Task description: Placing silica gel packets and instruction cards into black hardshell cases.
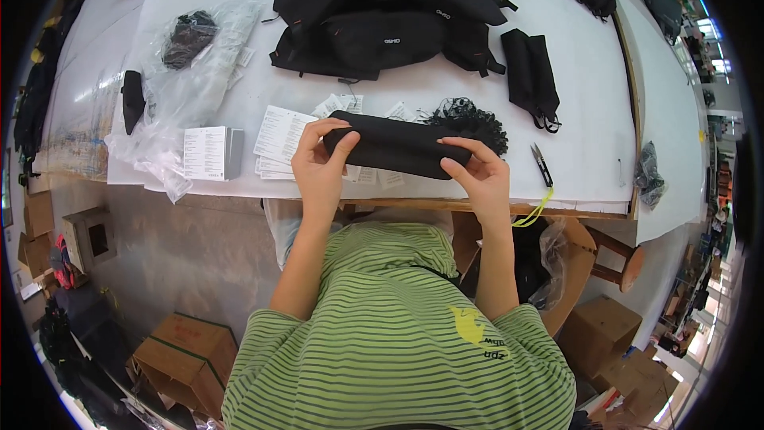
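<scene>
Between my two hands I hold a long black fabric pouch (pixel 398 143), stretched level above the table's near edge. My left hand (pixel 320 161) pinches its left end between thumb and fingers. At the other end, my right hand (pixel 482 175) grips it the same way. Behind the pouch lie a tangle of black cords (pixel 469 118) and several white printed cards (pixel 278 134). A stack of white printed leaflets (pixel 205 153) stands to the left. Thread snips (pixel 542 166) with a yellow cord rest right of my right hand.
A pile of black bags (pixel 390 24) covers the table's far middle. One folded black pouch (pixel 532 76) lies at the right. Clear plastic bags (pixel 203 64) spread over the left side. Cardboard boxes (pixel 185 358) and a wooden stool (pixel 625 263) stand below the white table (pixel 585 131).
</scene>
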A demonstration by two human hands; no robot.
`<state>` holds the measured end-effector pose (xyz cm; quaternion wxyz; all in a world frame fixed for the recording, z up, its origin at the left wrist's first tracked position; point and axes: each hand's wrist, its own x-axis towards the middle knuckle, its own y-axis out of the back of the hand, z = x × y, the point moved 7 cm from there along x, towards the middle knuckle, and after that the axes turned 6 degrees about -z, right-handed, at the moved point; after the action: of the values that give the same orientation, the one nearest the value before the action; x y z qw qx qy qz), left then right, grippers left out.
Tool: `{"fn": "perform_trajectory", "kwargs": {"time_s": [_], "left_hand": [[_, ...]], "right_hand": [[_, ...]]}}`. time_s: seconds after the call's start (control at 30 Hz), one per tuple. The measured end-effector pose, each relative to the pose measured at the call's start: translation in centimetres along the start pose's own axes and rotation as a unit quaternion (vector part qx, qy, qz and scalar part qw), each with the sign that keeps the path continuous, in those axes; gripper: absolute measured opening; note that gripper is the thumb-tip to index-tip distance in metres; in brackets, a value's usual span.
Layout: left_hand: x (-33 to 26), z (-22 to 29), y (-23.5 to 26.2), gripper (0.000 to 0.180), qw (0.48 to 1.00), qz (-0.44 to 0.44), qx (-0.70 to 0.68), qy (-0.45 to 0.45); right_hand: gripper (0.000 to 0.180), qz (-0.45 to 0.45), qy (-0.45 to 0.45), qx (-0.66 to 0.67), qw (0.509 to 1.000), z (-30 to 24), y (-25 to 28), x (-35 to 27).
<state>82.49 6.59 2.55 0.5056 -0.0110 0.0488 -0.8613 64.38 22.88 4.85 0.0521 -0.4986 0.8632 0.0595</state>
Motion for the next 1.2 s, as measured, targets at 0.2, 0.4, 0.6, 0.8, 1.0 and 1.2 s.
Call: {"fn": "perform_trajectory", "kwargs": {"time_s": [0.2,0.4,0.6,0.8,1.0,1.2], "left_hand": [[1.1,0.3,7.9,0.02,0.969,0.098,0.209,-0.086],[-0.6,-1.5,7.2,0.035,0.889,0.025,0.453,-0.067],[-0.7,-3.2,6.8,0.052,0.857,-0.003,0.513,-0.042],[-0.9,-2.6,7.4,0.051,0.83,0.015,0.556,-0.048],[-0.5,-2.3,7.8,0.033,0.846,0.006,0.526,-0.08],[0.1,-1.5,8.1,0.022,0.891,0.068,0.449,-0.016]], "right_hand": [[0.037,0.261,0.093,0.246,0.929,-0.5,12.1,0.4],[0.038,0.432,0.176,0.228,0.854,2.4,22.9,2.4],[0.051,0.418,-0.018,0.119,0.901,8.0,25.1,5.2],[0.05,0.487,0.01,-0.104,0.867,4.4,22.2,3.2],[0.019,0.162,0.095,-0.208,0.96,2.3,6.8,4.6],[0.014,0.037,0.086,-0.343,0.935,3.5,-2.8,7.8]]}}
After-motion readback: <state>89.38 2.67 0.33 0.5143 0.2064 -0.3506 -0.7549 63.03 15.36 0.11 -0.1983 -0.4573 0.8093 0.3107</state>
